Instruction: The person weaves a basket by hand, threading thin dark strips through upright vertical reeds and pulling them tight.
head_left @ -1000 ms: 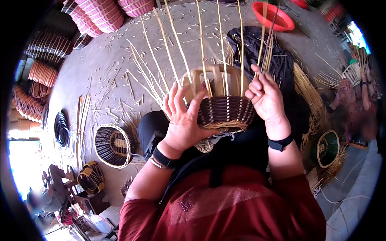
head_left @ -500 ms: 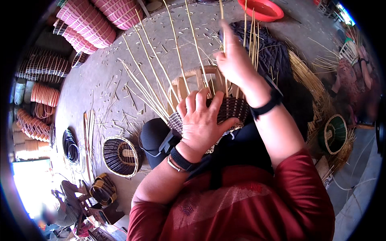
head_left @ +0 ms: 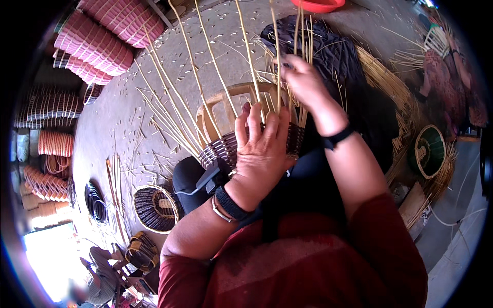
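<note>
A partly woven basket (head_left: 220,150) rests on my lap, its low dark brown wall crossed by lighter strands. Tall pale rods (head_left: 211,61) stand up from it and fan outward. A curved wooden frame (head_left: 226,98) shows behind the wall. My left hand (head_left: 261,141) lies over the wall, fingers bent over its upper edge among the rods and thumb on the near side, holding the basket. Up and to the right, my right hand (head_left: 304,82) is closed, its fingertips at an upright rod; what it pinches is too small and blurred to make out.
A dark cloth (head_left: 331,51) and a long bundle of pale rods (head_left: 382,77) lie to the right. A dark basket (head_left: 156,208) stands at the left, a green-lined basket (head_left: 429,151) at the right. Pink stacked baskets (head_left: 92,43) fill the far left. Cut scraps litter the floor.
My right hand has come down from high along a rod toward the basket, its fingers now curled. My left hand stays on the basket wall. The view has shifted slightly.
</note>
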